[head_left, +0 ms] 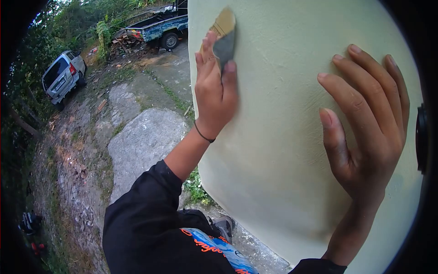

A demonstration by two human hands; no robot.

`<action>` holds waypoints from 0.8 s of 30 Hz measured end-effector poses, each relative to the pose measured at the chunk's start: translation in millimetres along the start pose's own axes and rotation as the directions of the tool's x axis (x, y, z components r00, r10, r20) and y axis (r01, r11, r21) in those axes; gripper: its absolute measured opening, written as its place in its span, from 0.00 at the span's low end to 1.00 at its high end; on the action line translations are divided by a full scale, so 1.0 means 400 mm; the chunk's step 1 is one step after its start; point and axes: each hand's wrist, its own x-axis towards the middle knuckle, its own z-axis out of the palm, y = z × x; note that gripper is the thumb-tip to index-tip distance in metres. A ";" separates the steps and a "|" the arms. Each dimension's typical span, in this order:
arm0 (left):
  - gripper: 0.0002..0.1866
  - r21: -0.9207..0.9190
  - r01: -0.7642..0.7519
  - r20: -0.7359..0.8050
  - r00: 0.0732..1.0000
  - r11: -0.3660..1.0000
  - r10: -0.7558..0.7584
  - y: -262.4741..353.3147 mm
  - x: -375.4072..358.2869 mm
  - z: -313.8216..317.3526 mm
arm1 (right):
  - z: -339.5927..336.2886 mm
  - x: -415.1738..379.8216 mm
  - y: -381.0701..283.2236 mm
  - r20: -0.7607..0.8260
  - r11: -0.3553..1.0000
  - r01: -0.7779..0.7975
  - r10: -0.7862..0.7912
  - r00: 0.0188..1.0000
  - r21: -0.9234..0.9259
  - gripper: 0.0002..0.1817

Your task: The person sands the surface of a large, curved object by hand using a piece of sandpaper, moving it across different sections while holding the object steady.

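My left hand (213,93) is closed on a folded piece of sandpaper (225,42), with a tan backing and a grey face. It holds the sheet up against the pale green wall (273,137), close to the wall's left edge. A dark band circles that wrist. On the right, my right hand (367,118) is open, its fingers spread and slightly bent over the wall surface, with nothing in it. Faint scratch-like marks show on the wall between the two hands.
Below, a shoe (224,226) stands on a concrete strip at the wall's foot. A silver car (61,77) and a blue pickup truck (159,33) are parked beyond the corner. Concrete slabs (146,141) and rough ground lie to the left.
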 end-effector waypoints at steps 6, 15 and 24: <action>0.29 -0.074 -0.163 0.215 0.961 0.984 0.176 0.121 -0.162 0.023 | -0.005 0.005 -0.005 -0.007 0.999 -0.021 0.021 1.000 0.024 0.11; 0.25 -0.085 0.078 0.058 0.996 0.993 -0.073 0.000 0.025 -0.005 | 0.007 -0.009 -0.004 -0.026 1.000 -0.007 0.007 1.000 0.015 0.11; 0.27 0.010 -0.384 0.273 0.889 0.923 0.367 0.108 -0.178 0.025 | -0.001 0.000 -0.008 -0.043 1.000 0.000 0.000 0.999 0.015 0.11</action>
